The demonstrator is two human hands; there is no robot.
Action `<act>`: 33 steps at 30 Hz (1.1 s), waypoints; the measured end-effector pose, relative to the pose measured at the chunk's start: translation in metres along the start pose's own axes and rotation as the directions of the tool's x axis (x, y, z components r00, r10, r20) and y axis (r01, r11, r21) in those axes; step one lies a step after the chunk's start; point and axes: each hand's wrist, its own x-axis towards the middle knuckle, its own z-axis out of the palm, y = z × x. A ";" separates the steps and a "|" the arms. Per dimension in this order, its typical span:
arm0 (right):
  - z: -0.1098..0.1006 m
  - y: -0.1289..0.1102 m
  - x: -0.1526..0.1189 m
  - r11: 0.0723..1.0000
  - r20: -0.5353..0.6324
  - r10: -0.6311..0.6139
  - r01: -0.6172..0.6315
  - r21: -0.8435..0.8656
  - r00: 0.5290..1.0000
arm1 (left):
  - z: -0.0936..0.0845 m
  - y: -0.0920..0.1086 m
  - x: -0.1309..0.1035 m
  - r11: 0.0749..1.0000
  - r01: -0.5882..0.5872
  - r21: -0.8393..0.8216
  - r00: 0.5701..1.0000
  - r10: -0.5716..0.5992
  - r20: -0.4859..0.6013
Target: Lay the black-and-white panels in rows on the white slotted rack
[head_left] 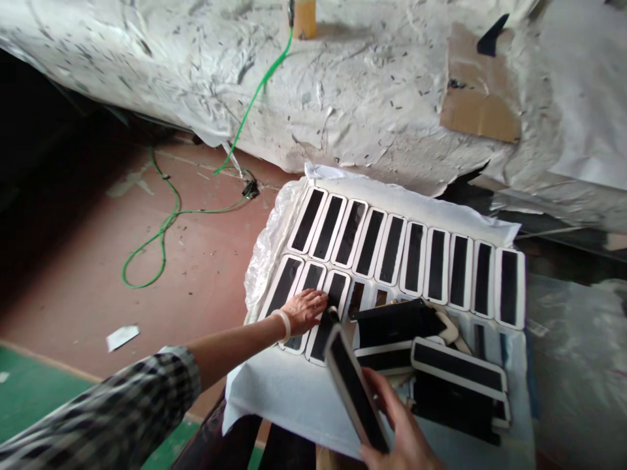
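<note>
My left hand (304,311) lies with fingers stretched out over the second row of white-framed black panels, on or just above the third one. Gripped in my right hand (404,427) is a similar panel (356,385), held tilted above the near side of the covered surface. A full row of these rounded rectangular panels (390,250) runs along the far side. To the right of the shorter second row lies a loose pile of panels (458,365), some black side up and overlapping. What my right fingers cover underneath is hidden.
White sheeting (289,398) covers the work surface under the panels. Beyond it stands a paper-covered bench (372,91) with cardboard (482,98) and a container of orange liquid (305,19). A green cord (161,232) loops over the reddish floor at left.
</note>
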 end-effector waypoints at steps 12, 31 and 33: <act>-0.056 -0.032 0.061 0.115 0.551 -0.518 0.692 -0.713 0.654 | 0.009 0.003 -0.001 0.998 0.059 -0.038 0.998 -0.059 -0.018; -0.092 -0.081 0.142 0.265 0.789 0.204 0.743 -0.615 0.580 | 0.009 0.044 0.020 0.960 0.240 -0.143 0.962 -0.255 -0.097; -0.084 -0.094 0.152 0.282 0.799 0.168 0.749 -0.600 0.577 | 0.010 0.051 0.025 0.928 0.310 -0.208 0.935 -0.337 -0.111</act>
